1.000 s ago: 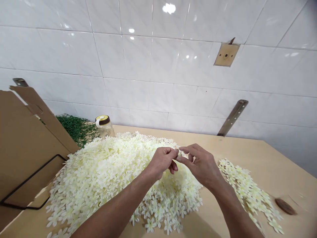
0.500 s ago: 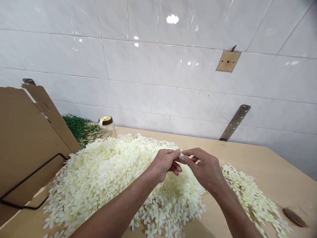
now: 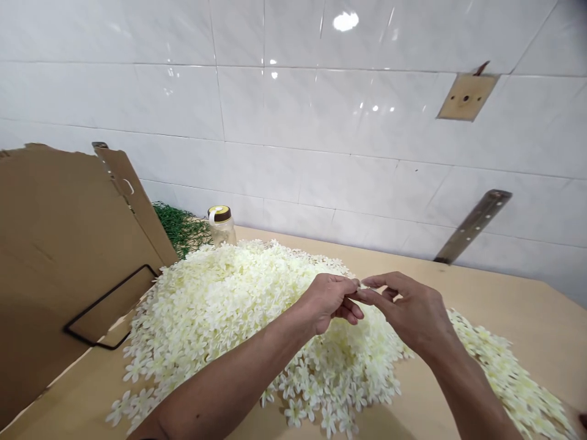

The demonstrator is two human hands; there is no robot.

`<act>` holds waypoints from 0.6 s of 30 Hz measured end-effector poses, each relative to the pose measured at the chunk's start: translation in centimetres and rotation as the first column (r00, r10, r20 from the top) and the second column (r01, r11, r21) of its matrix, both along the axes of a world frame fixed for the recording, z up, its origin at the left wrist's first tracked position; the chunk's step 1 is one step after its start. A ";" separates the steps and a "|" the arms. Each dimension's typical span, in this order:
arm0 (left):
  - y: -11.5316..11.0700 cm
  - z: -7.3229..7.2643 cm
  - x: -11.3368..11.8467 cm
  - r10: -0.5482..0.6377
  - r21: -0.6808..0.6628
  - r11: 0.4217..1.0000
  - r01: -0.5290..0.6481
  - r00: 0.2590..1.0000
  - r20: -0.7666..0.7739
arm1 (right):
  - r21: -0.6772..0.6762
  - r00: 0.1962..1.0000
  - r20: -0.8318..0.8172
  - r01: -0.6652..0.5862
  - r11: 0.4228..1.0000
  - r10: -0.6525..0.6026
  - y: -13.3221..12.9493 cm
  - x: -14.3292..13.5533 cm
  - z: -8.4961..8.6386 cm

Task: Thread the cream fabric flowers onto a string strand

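Note:
A large heap of white artificial flowers (image 3: 220, 299) with pale yellow centres spreads over the table. My left hand (image 3: 332, 299) is above the heap's right part, its thumb and forefinger pinched together and the other fingers curled. Meeting it at the fingertips is my right hand (image 3: 408, 305), also closed in a pinch. What lies between the fingertips is too small and covered to make out. To the right of my right forearm, a smaller spread of the same flower heads (image 3: 509, 366) lies on the table.
A cardboard panel (image 3: 68, 244) stands at the left, with a black wire frame (image 3: 103, 302) against it. Behind the heap are green plastic sprigs (image 3: 181, 229) and a lidded bottle (image 3: 222, 226). A metal bracket (image 3: 472, 226) rises from the wooden tabletop (image 3: 486, 293) against the tiled wall.
The whole view has swung left, so everything sits further right in the picture. Both hands keep their pinch with fingertips together over the heap.

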State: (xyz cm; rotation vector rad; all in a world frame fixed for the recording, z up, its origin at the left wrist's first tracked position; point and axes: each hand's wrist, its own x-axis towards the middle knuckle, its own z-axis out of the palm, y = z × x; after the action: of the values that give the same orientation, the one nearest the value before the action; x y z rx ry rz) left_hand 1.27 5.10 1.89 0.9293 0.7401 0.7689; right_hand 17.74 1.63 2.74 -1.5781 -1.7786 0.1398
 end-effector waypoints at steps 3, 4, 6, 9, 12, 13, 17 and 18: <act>0.3 -0.3 -0.1 0.004 0.000 1.000 -0.004 1.000 -0.003 | -0.021 0.999 -0.045 -0.021 1.000 0.020 0.2 0.0 -0.2; 0.4 -0.4 -0.1 -0.001 0.006 1.000 0.001 1.000 -0.002 | -0.023 0.997 -0.070 -0.026 0.999 0.024 0.2 0.0 -0.3; 0.6 -0.3 -0.2 -0.017 0.022 1.000 0.017 1.000 0.002 | -0.015 0.992 -0.122 -0.029 0.999 0.027 0.3 0.0 -0.5; 0.5 -0.1 -0.5 -0.036 0.039 0.999 0.036 0.999 0.009 | 0.018 0.986 -0.167 -0.018 1.000 0.020 0.4 -0.1 -0.6; 0.3 0.1 -0.6 -0.040 0.055 0.998 0.039 0.999 0.012 | 0.054 0.984 -0.177 -0.007 0.998 0.017 0.3 -0.4 -0.6; 0.2 0.2 -0.6 -0.037 0.057 0.998 0.037 0.999 0.012 | 0.067 0.984 -0.177 -0.004 0.998 0.016 0.3 -0.5 -0.6; 0.0 0.5 -0.5 -0.024 0.045 0.999 0.023 0.999 0.021 | 0.109 0.988 -0.154 0.021 0.994 -0.004 0.1 -0.8 -0.5; 0.0 0.5 -0.4 -0.021 0.042 0.999 0.020 0.999 0.028 | 0.117 0.989 -0.146 0.027 0.993 -0.010 0.1 -0.8 -0.5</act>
State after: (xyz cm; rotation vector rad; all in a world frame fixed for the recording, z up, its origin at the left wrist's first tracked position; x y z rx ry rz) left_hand 0.83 5.05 2.40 0.9608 0.6909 0.7801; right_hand 16.94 1.70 2.26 -1.4618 -1.6292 0.1336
